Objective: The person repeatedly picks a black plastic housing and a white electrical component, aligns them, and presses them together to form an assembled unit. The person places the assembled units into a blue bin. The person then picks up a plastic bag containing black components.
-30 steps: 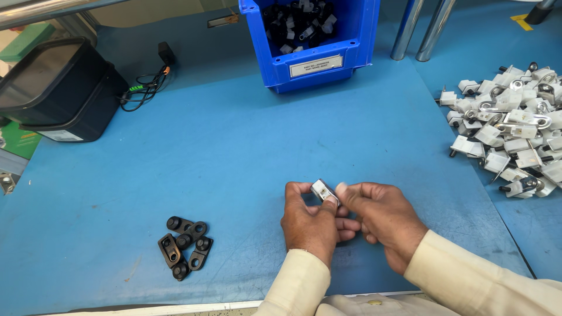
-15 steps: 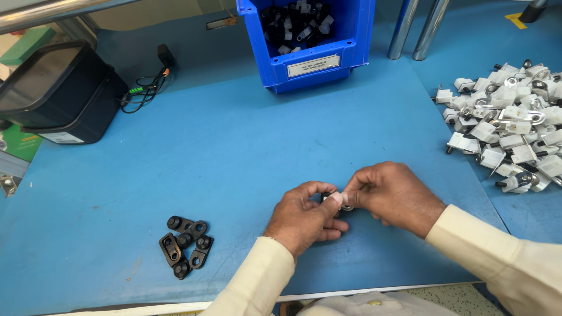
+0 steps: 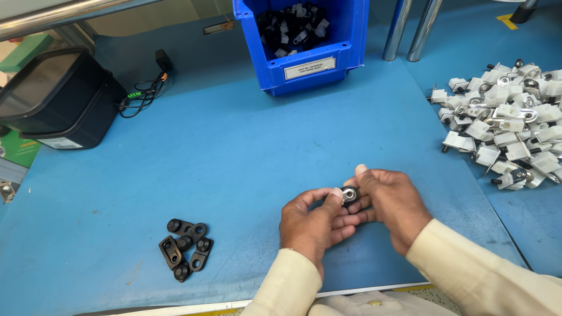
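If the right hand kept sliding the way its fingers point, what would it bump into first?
The right hand points left, toward the left hand. It already meets the small black part with a metal ring pinched between both hands, so that part and the left hand's fingers come first.

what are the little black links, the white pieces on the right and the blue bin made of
Black links: probably moulded plastic or rubber, matte with rounded edges. White pieces: likely white plastic bodies with shiny silver clips that look like metal. Blue bin: glossy, evenly coloured moulded plastic. The small part held between left hand and right hand looks black with a bright metal ring.
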The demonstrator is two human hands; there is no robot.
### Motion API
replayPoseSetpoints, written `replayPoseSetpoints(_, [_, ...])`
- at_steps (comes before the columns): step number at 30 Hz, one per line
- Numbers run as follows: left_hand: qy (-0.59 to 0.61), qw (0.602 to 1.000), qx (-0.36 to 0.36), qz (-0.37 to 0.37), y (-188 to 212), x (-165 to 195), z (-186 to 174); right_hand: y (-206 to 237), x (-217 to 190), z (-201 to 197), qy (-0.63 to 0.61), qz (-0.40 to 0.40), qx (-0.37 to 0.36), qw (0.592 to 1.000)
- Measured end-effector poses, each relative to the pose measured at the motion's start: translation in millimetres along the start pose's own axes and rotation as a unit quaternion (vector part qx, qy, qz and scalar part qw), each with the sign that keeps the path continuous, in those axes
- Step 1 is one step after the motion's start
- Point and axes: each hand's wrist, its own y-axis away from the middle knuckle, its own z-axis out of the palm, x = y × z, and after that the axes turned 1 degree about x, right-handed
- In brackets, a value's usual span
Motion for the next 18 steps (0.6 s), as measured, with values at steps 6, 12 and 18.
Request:
replayPoseSetpoints(6, [0.098, 0.993, -0.049, -0.035, -7, -4, -5, 11, -8, -9, 0.005, 0.038, -0.007, 0.999])
replayPoseSetpoints(12, [0.091, 0.993, -0.063, -0.035, -5, -3, 1, 11, -7, -2, 0.01, 0.004, 0.017, 1.0])
replayPoseSetpoints(18, [0.03, 0.999, -0.018, -0.002, 4, -3, 15, 7, -4, 10, -0.053, -0.008, 0.065, 0.996])
